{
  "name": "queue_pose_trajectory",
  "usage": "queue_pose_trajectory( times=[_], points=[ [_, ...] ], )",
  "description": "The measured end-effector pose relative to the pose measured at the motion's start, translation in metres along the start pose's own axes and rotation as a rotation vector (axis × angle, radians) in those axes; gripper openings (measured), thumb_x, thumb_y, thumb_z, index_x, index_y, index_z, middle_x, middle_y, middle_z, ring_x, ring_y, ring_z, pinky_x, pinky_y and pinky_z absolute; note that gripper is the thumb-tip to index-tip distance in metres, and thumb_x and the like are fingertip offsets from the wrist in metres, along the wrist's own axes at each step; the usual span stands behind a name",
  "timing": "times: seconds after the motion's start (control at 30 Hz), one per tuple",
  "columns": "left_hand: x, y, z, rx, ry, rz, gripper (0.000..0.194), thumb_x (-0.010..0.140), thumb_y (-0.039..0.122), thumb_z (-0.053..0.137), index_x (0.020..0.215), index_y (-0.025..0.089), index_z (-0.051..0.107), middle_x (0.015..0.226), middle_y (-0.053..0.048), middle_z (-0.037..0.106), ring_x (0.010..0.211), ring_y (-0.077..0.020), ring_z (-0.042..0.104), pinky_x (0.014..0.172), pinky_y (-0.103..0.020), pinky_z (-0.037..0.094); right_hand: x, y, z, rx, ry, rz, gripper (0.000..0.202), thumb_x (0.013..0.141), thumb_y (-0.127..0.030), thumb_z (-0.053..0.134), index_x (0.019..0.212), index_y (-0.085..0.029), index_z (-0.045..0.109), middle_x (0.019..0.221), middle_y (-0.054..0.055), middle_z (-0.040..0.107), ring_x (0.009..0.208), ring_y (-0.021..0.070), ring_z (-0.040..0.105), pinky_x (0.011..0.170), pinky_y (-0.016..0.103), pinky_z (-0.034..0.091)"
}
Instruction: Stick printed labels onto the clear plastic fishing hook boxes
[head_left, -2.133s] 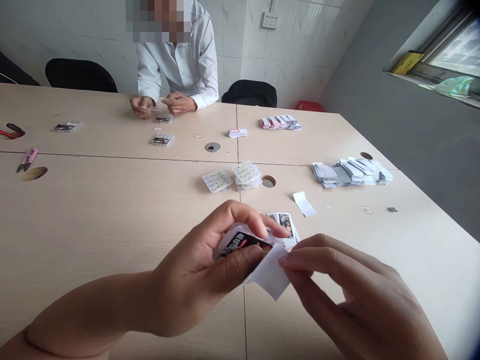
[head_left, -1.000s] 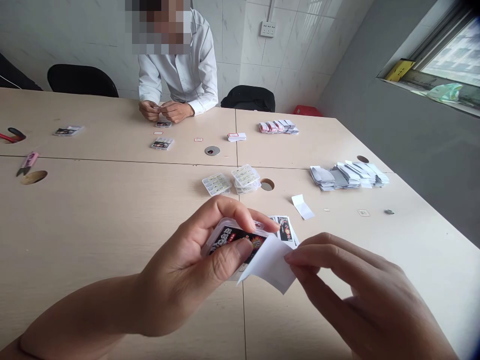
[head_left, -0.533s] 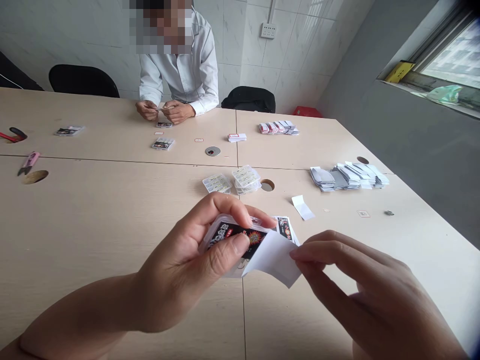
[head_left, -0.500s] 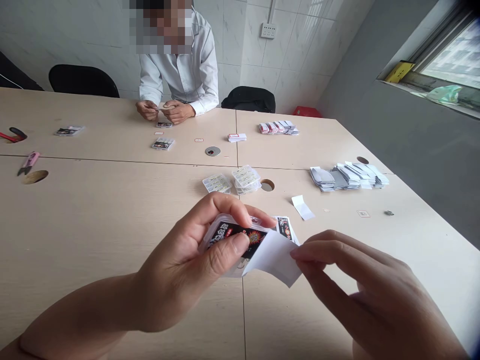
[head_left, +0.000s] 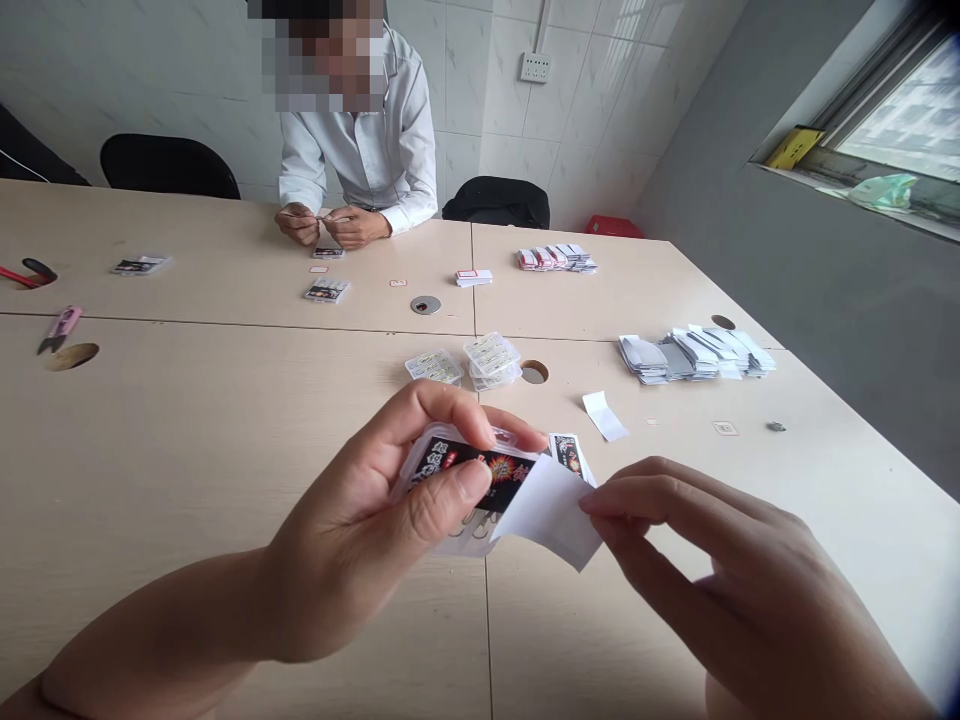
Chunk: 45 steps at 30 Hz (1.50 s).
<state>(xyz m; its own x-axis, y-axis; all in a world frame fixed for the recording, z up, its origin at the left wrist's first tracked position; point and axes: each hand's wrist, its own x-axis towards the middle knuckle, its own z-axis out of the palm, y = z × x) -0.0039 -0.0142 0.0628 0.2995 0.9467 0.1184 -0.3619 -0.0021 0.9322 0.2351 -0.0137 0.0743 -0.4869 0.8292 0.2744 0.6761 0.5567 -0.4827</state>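
My left hand point(head_left: 390, 510) is closed around a clear plastic box point(head_left: 474, 540) with a black printed label, its thumb lying across the front. Curved metal pieces that look like fish hooks show below the label. A white slip of paper point(head_left: 551, 515) is pinched between the thumb and forefinger of my right hand point(head_left: 697, 560). The slip's left edge overlaps the right end of the box; whether it is stuck there I cannot tell. Behind the box, another black-printed piece point(head_left: 568, 455) is partly hidden by my fingers and the slip.
Clear boxes point(head_left: 491, 358) are stacked ahead. A loose white slip point(head_left: 604, 416) and piles of folded papers point(head_left: 694, 355) lie to the right. Pink-handled snips point(head_left: 61, 328) rest at far left. Across the table point(head_left: 225, 440), a person in a white shirt point(head_left: 360, 165) handles something small above a box.
The left hand and box have shifted slightly left, showing more of the label and metal pieces beside the slip. The right hand keeps its pinch almost in place.
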Motion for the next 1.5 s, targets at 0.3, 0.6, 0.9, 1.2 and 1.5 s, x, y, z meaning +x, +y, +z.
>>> queue_pose_trajectory(
  times=[0.3, 0.6, 0.9, 1.2, 1.5],
  points=[
    [-0.001, 0.002, -0.004, -0.003, -0.028, -0.02, 0.012, 0.102, 0.019, 0.056, 0.1, 0.028, 0.063, 0.118, 0.002, 0.075, 0.099, -0.0125, 0.071, 0.09, -0.023, 0.054, 0.0, 0.0, -0.002, 0.003, -0.001, -0.007, 0.017, 0.098, -0.014, 0.051, 0.093, -0.027, 0.06, 0.081, -0.004, 0.066, 0.066, 0.0105, 0.065, 0.06, 0.022, 0.05],
    [0.001, 0.003, -0.004, -0.069, -0.03, -0.053, 0.011, 0.101, 0.019, 0.057, 0.098, 0.027, 0.063, 0.117, 0.001, 0.076, 0.092, -0.0118, 0.072, 0.1, -0.028, 0.052, -0.001, 0.001, -0.002, -0.017, 0.03, -0.018, 0.015, 0.099, -0.018, 0.052, 0.091, -0.026, 0.061, 0.082, -0.002, 0.067, 0.067, 0.0121, 0.066, 0.06, 0.023, 0.051],
    [0.0, 0.001, -0.004, -0.149, -0.026, -0.057, 0.011, 0.1, 0.018, 0.057, 0.099, 0.027, 0.063, 0.116, 0.002, 0.076, 0.089, -0.0109, 0.074, 0.077, -0.017, 0.057, 0.0, 0.004, -0.004, 0.003, 0.03, -0.02, 0.016, 0.097, -0.015, 0.053, 0.09, -0.027, 0.061, 0.078, -0.005, 0.066, 0.063, 0.0098, 0.064, 0.056, 0.021, 0.05],
    [0.001, 0.009, 0.005, -0.263, 0.108, -0.054, 0.009, 0.09, 0.023, 0.071, 0.093, 0.026, 0.063, 0.105, 0.004, 0.078, 0.082, -0.0186, 0.078, 0.072, -0.022, 0.063, 0.003, 0.009, 0.0, -0.058, 0.066, 0.051, 0.015, 0.097, -0.017, 0.053, 0.099, -0.028, 0.064, 0.084, -0.002, 0.072, 0.065, 0.0115, 0.068, 0.052, 0.02, 0.051],
    [0.004, 0.007, -0.004, -0.4, -0.002, -0.149, 0.006, 0.097, 0.029, 0.061, 0.101, 0.025, 0.062, 0.115, 0.0, 0.075, 0.091, -0.0223, 0.077, 0.084, -0.036, 0.065, 0.008, 0.02, 0.006, -0.108, 0.235, 0.022, 0.019, 0.094, -0.015, 0.056, 0.108, -0.028, 0.061, 0.093, -0.001, 0.073, 0.077, 0.0138, 0.072, 0.056, 0.021, 0.053]
  ],
)
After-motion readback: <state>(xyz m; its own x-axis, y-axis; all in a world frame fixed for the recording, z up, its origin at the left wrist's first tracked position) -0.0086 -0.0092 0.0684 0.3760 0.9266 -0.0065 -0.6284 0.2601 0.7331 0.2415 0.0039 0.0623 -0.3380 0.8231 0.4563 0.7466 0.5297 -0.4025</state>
